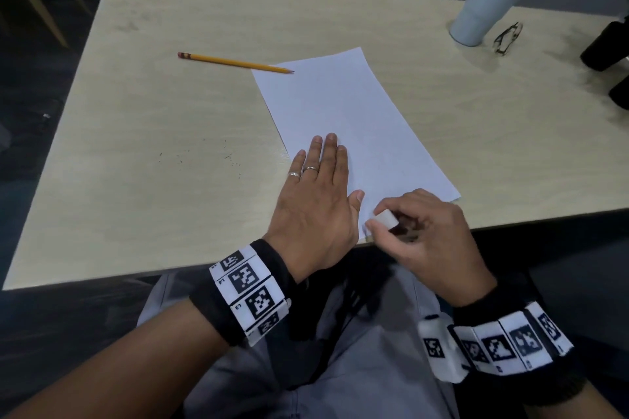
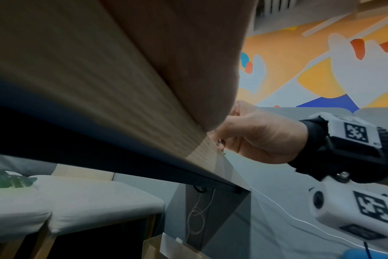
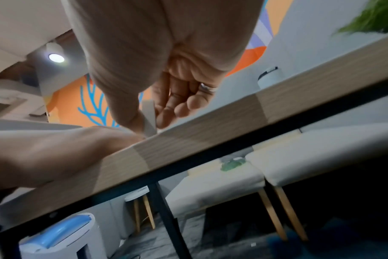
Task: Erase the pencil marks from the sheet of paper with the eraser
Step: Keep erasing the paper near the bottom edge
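**Eraser at the near corner of the sheet**

The white eraser (image 1: 386, 219) sits in my right hand (image 1: 432, 241), pinched between thumb and curled fingers, so my grip there is narrow and closed around it. Its lower end is down on the sheet of paper (image 1: 347, 112), at the near corner by the edge of the surface (image 1: 170, 133). From the right wrist view the eraser (image 3: 149, 119) shows as a pale slab standing tilted, with my fingertips (image 3: 166, 119) behind it and its bottom end meeting the edge of the surface.

My left hand (image 1: 316, 211) lies flat just beside it, fingers straight and together, palm pressing the near left part of the sheet. That grip is wide and holds nothing. Two rings show on its fingers.

The sheet lies at a slant, running away from me toward the far right. I cannot make out any pencil marks on it.

A yellow pencil (image 1: 235, 62) lies beyond the sheet's far left corner, its tip just over the paper's edge. Dark crumbs (image 1: 204, 156) speckle the surface left of the sheet. At the far right stand a white tumbler (image 1: 486, 3) and, beside it, a pair of glasses (image 1: 507, 38).
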A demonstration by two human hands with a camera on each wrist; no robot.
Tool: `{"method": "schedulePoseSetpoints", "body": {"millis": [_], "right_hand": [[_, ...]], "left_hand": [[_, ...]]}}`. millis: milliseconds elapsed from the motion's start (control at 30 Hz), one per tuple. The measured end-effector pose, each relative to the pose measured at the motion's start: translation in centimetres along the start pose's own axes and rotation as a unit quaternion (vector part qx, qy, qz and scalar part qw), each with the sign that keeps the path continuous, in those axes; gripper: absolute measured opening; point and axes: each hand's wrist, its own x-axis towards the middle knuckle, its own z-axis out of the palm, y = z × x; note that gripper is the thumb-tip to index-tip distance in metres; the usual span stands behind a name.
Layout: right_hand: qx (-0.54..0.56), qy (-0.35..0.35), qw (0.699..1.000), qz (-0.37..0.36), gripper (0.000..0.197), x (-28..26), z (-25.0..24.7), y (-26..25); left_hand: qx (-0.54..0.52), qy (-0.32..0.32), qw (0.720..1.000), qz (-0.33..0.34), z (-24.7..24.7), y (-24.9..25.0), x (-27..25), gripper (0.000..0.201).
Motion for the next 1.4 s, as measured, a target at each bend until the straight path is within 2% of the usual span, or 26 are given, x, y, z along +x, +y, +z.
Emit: {"method": "schedulePoseSetpoints", "body": {"millis": [167,333,500,600,767,867,1033,1167,1300,1400], "right_hand": [[0.011,0.041,0.997,0.064,0.016,0.4,-2.1,2.4],[0.021,-0.014,1.0,0.011,0.011,0.6,0.3,0.5],[0.011,0.016,0.999,0.047,0.015,1.7,-1.4,2.3],[0.014,-0.02,1.0,0.017,0.012,1.9,-0.3,1.1],[-0.006,-0.015,0.998,0.06,0.012,3.0,-2.1,2.8],[0.021,-0.009,0.998,0.061,0.008,3.6,-1.8,2.1],[0.018,-0.001,0.997,0.073,0.016,3.3,-0.8,2.6],[0.091,0.017,0.99,0.107,0.022,3.2,-0.4,1.7],[0.059,-0.01,0.997,0.057,0.012,3.1,0.5,0.9],[0.061,0.004,0.995,0.08,0.008,3.5,-1.0,2.2]], "left_hand": [[-0.004,-0.003,1.0,-0.001,-0.3,0.1,-0.1,0.071],[-0.007,-0.01,1.0,0.001,-0.3,0.0,0.0,0.072],[-0.012,-0.014,1.0,-0.002,-0.4,0.0,0.0,0.071],[-0.007,-0.011,1.0,-0.002,-0.3,0.1,0.1,0.072],[-0.004,-0.01,1.0,-0.002,0.1,0.1,0.2,0.071],[-0.006,-0.018,1.0,0.013,0.1,-0.3,0.2,0.079],[-0.029,-0.045,0.997,0.048,-0.3,-1.7,0.3,0.102],[-0.05,-0.062,0.996,0.042,-0.5,-1.8,0.7,0.114],[-0.064,-0.064,0.995,0.034,-0.7,-1.9,0.8,0.12],[-0.071,-0.067,0.995,0.034,-0.8,-1.9,0.8,0.119]]}}
